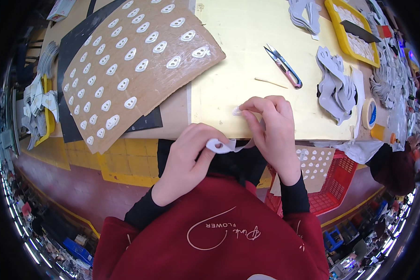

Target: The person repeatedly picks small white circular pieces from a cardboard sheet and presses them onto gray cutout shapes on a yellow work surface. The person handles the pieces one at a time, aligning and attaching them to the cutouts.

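My left hand [185, 161] is closed on a pale grey cut piece [224, 147] in front of the table's near edge. That piece has a hole at its rounded end, and its band runs across toward my right palm. Above the table edge, my right hand [274, 128] pinches a small white patch with holes [236, 111] between thumb and fingertips. Part of this patch is hidden by the fingers. Whether my right hand also grips the band's far end is hidden. Beyond the right hand lie a thin wooden stick [270, 82] and thread snips [283, 66].
A brown cardboard sheet [161, 74] with rows of white patches covers the table's left. On the right are stacked grey pieces [335, 86], a tape roll [369, 113] and a yellow tray [343, 39]. A red crate [333, 186] stands below the near edge.
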Motion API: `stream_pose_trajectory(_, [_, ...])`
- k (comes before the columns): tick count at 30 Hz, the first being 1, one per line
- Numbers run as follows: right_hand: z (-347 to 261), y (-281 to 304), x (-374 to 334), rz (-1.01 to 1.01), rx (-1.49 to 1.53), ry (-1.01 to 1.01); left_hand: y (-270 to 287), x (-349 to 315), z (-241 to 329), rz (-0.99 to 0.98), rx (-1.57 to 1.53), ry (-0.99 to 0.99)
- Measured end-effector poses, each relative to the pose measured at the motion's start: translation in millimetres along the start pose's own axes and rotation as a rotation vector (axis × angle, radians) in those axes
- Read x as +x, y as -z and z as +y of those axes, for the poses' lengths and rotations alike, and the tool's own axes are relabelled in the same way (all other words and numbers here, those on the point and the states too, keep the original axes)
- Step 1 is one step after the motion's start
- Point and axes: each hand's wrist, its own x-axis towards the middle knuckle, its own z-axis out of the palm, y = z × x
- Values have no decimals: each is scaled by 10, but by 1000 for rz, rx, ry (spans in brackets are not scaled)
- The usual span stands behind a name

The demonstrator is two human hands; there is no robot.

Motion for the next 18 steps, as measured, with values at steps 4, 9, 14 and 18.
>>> stream_pose_trajectory(4, [31, -67, 1, 37, 44, -24, 13, 72, 48, 30, -99, 97])
stream_pose_trajectory(9, [47, -37, 60, 72, 14, 81, 16, 241, 72, -74, -57, -12])
stream_pose_trajectory(14, [72, -53, 18, 89, 136, -16, -25, 289, 89, -101, 127, -101])
stream_pose_trajectory(18, [100, -73, -1, 114, 154, -44, -49, 285, 60, -85, 176, -122])
